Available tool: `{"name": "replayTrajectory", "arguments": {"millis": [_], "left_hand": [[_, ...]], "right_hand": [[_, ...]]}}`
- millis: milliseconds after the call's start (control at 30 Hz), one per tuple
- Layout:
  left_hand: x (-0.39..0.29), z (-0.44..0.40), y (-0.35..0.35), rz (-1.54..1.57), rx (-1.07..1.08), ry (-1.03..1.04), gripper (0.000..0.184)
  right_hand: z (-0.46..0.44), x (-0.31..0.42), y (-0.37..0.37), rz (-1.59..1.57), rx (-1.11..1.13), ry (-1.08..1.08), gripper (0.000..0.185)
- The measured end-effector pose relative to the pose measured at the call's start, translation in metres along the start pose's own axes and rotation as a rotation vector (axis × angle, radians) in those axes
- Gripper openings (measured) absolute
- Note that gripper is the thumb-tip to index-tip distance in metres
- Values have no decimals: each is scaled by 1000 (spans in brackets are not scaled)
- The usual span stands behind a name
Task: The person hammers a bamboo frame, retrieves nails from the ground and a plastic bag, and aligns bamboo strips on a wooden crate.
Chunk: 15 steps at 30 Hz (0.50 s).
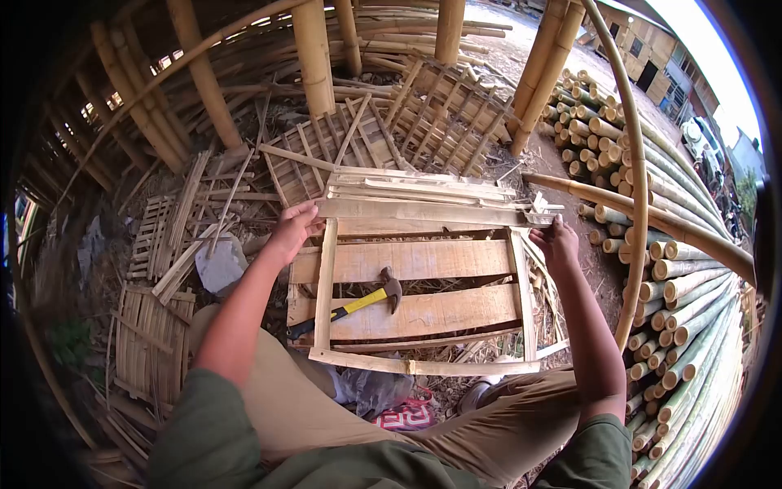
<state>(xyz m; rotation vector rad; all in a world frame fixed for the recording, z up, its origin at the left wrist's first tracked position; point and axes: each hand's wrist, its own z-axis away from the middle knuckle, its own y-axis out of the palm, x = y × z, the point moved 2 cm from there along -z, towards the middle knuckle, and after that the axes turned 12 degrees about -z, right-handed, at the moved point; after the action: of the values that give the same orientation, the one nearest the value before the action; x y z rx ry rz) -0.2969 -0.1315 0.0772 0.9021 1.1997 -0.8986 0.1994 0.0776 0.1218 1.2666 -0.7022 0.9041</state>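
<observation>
A flat bamboo slat (423, 212) spans the far side of a rectangular frame. My left hand (295, 232) is closed on its left end, fingers on top. At the opposite end my right hand (558, 243) pinches the slat's right corner, close to a small pile of nails or chips (540, 213) that I cannot make out clearly. The frame's left side strip (325, 285), right side strip (523, 293) and near strip (423, 367) lie on wooden planks (432, 261). Inside the frame rests a claw hammer (364, 301) with a yellow and black handle, held by neither hand.
Loose slats (423, 189) lie just beyond the frame. Slatted bamboo panels (448, 114) lean behind them. Stacked bamboo poles (684, 326) fill the right side, with a curved pole (639, 179) in front. More slatted pieces (151, 338) and a grey stone (221, 266) are at left.
</observation>
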Motion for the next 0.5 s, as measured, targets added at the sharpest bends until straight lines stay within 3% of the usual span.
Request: {"name": "replayTrajectory", "arguments": {"millis": [167,367,433,500], "left_hand": [[28,-17,-13,-189,-18,-53,30],[19,-25,-11,-322,-64,-53,53],[19,-26,-9,-296,-41,-34,55],[22,-31,-8,-275,-25,-19,57]], "right_hand": [[-47,-35,-20,200,14,27,33],[-68,-50,-15,450,19,-69,32],[-69,-53,-12,518,-78,-53,29],[-83,-63,-24,522,-34,-19,26]]}}
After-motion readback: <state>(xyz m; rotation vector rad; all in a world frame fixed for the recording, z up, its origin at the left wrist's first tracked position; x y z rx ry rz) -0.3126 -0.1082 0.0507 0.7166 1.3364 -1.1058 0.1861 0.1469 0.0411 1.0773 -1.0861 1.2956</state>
